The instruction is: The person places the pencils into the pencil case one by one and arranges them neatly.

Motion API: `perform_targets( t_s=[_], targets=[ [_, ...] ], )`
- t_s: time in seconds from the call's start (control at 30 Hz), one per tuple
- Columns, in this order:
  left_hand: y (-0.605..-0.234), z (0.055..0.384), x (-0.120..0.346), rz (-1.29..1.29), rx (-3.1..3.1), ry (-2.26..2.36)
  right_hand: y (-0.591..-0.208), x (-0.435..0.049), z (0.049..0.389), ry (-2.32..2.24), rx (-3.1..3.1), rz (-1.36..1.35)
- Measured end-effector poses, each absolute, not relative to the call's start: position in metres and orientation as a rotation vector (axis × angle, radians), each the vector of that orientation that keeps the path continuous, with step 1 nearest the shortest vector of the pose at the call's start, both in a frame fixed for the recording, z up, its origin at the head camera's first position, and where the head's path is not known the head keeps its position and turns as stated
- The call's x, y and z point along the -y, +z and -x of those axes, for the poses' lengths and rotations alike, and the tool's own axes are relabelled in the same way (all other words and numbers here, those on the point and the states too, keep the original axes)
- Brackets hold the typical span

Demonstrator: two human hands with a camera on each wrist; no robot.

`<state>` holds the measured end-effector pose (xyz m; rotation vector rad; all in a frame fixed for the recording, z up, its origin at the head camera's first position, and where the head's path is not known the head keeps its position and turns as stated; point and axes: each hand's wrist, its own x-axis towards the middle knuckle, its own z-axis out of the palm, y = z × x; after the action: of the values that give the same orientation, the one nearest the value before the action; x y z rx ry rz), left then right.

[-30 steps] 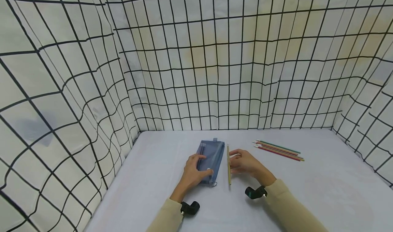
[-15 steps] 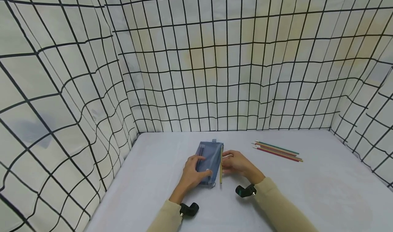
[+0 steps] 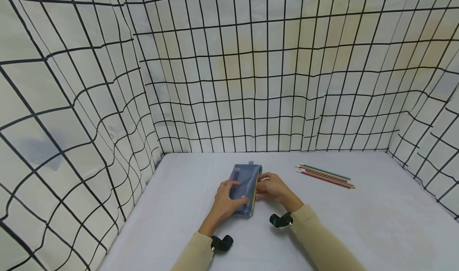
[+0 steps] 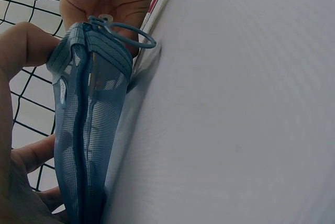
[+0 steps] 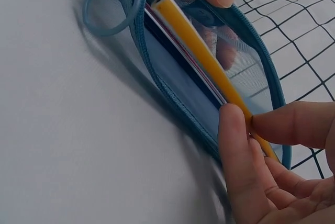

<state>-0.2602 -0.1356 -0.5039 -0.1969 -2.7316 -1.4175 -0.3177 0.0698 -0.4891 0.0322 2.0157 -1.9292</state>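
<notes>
A blue mesh pencil case [image 3: 247,179] with a zipper lies at the middle of the table, its long side unzipped towards the right. My left hand [image 3: 224,201] holds it, thumb on the upper face and fingers at the left side. Between thumb and fingertips, my right hand [image 3: 274,188] pinches a yellow pencil [image 5: 196,46], which is inside the zipper mouth [image 5: 167,101], lengthwise along the opening. Beside it inside the case, slim dark blue and red-and-white pencils [image 5: 183,51] show. A ring pull [image 5: 112,4] hangs at the near end.
To the back right, several coloured pencils [image 3: 324,176] lie in a loose bundle on the white table [image 3: 376,215]. Black grid netting [image 3: 251,91] over white sheeting stands behind and at both sides. A black wrist camera [image 3: 222,243] sits on each forearm.
My right hand has moved left with the yellow pencil, from beside the pencil case into its open side. The left hand has stayed on the case.
</notes>
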Motion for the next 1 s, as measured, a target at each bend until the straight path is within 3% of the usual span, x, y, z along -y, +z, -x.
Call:
perform_targets(
  t_s=[1.0],
  targets=[
    [-0.504,0.260,0.136,0.220,2.711,-1.417,-0.486,-0.071,0.318,-1.836,-2.180,-0.049]
  ],
)
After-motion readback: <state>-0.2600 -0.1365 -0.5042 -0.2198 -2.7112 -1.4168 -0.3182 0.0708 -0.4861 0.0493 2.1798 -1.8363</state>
